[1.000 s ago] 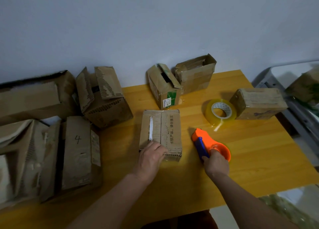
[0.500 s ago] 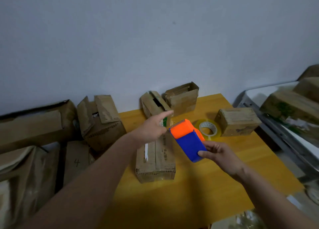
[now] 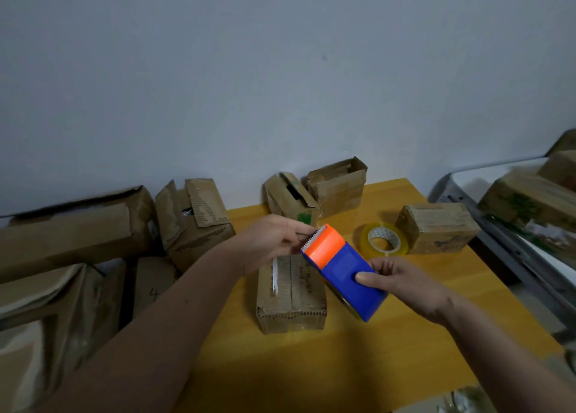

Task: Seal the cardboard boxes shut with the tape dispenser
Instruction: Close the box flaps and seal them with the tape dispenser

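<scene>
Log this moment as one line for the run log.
stage: readying tape | right hand: grips tape dispenser, raised | left hand: fingers at its toothed end | box below: unsealed on table

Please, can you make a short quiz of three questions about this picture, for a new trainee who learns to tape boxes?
1. True or false: the tape dispenser lies flat on the table.
2. Which hand grips the blue body of the dispenser? A) left hand B) right hand C) neither
3. Fill the gap: the spare tape roll lies on the table between the dispenser and a closed ____.

Key
1. False. It is held up above the box in front of the person.
2. B. The right hand grips the blue part; the left hand reaches to the toothed orange end.
3. Box: the small box to the right of the roll.
</scene>
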A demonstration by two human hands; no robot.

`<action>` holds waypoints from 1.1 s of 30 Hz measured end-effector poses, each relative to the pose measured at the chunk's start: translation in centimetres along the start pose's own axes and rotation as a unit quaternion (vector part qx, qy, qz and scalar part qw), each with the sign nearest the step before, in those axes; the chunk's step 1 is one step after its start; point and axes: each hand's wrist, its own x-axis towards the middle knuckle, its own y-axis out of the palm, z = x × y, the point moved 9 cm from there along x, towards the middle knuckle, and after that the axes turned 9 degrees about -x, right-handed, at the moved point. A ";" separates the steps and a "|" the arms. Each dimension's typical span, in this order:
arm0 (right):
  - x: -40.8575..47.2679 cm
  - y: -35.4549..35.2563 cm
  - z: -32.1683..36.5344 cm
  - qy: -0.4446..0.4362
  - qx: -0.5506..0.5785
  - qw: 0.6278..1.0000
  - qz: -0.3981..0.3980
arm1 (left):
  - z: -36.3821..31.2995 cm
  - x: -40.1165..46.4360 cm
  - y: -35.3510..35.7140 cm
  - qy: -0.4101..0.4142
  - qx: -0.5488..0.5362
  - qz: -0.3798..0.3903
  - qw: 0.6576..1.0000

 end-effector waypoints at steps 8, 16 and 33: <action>0.4 0.7 0.6 -0.001 -0.007 1.000 0.024 | 2.8 -0.4 -1.4 -0.042 -0.108 -0.024 0.993; 0.2 2.1 2.1 -0.001 -0.064 0.996 0.067 | 4.0 -0.5 -3.0 0.027 -0.039 -0.159 0.986; -1.2 2.8 1.1 0.070 -0.152 0.976 0.142 | 10.2 -4.5 -5.6 -0.008 -0.095 -0.249 0.964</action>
